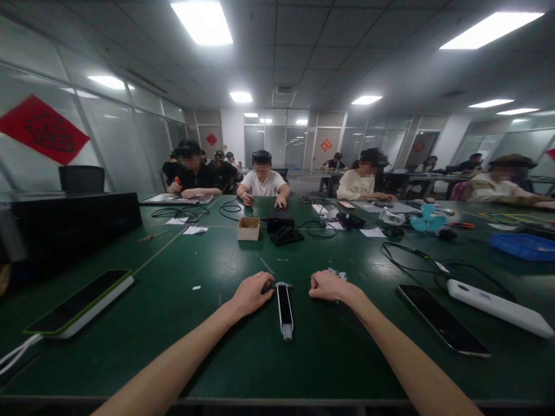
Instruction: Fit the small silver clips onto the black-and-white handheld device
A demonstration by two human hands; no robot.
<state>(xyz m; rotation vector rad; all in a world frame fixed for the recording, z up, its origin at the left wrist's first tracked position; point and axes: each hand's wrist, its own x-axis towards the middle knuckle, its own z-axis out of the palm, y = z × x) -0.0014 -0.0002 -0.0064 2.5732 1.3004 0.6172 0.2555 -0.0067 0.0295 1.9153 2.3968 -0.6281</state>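
A slim tool (pixel 285 312) with a white frame and a long black face lies on the green table (pixel 243 370), a thin crossbar at its far end. Just left of that end rests my left hand (pixel 254 293), its fingers curled and the thumb close to the crossbar; what they grip, if anything, is hidden. To the right of the tool, apart from it, my right hand (pixel 326 286) is closed in a fist near the table top, its contents out of sight. Small grey metal parts (pixel 338 274) show just beyond it.
A phone (pixel 442 318) and a white elongated device (pixel 498 306) lie at right, a green-edged phone (pixel 82 303) at left. Farther off are a small box (pixel 248 229), a black device (pixel 281 225), cables, a blue fan (pixel 427 219) and a blue tray (pixel 522 245). Several people sit opposite.
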